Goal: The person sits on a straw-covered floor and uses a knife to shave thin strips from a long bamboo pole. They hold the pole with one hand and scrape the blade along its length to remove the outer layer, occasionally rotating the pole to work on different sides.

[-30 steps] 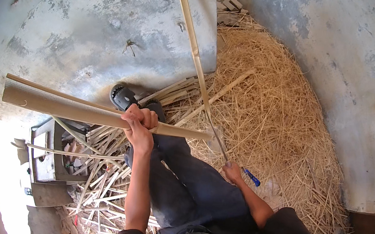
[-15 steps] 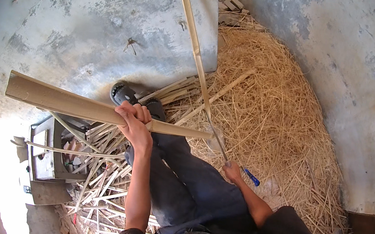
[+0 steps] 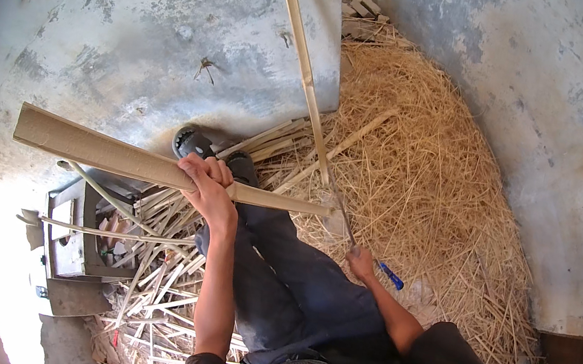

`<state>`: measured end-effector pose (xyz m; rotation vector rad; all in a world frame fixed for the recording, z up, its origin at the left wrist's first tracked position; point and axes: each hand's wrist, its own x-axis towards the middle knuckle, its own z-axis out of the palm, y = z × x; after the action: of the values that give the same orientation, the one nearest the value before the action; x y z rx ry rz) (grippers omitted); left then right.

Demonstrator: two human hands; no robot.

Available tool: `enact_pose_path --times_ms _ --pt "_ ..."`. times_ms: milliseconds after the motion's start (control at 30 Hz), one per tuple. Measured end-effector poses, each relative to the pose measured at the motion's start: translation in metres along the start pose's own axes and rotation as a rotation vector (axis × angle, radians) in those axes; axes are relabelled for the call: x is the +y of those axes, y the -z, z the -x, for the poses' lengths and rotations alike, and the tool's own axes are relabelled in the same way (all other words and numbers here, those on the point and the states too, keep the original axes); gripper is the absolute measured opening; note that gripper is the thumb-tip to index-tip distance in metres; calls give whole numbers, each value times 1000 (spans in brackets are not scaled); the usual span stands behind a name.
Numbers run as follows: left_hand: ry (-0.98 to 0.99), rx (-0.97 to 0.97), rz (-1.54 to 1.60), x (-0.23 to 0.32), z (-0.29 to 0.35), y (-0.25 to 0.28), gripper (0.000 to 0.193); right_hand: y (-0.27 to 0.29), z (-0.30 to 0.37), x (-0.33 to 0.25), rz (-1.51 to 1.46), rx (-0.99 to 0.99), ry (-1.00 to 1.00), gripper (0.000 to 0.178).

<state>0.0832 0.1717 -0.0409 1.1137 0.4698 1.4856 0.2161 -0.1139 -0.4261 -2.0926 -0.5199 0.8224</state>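
Plainly, in the head view, my left hand is clamped round the split bamboo, fingers over its top, left of the frame's centre. I probably grip it midway so its wide end, at middle left, balances against the narrow end near the centre. My right hand, right of centre and lower, is wrapped round a thin tool with a blue handle end. It slants up and left past the bamboo's narrow tip; whether they touch, I can't tell. A long strip runs from the top edge down toward the tool's upper end, perhaps lined up with it.

For edges, the pale wall fills the upper left, limiting room beyond the wide end. Cut slats and a box-like frame crowd the lower left. Rightward, the heap of shavings lies low, seemingly leaving my right arm space before the far wall.
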Motion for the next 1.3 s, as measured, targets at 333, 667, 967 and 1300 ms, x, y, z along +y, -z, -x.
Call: enact_pose_path --times_ms 333,667,967,1300 --pt "21 26 -20 -1 5 -3 51 -18 -4 56 234 -92 -266 38" --pt "25 -63 30 0 6 12 48 6 8 -5 17 -110 -107 34" --pt "38 27 38 8 7 40 48 -5 2 60 -21 -203 -307 19" --pt "-92 261 92 82 -14 103 52 38 14 35 -238 93 -100 18"
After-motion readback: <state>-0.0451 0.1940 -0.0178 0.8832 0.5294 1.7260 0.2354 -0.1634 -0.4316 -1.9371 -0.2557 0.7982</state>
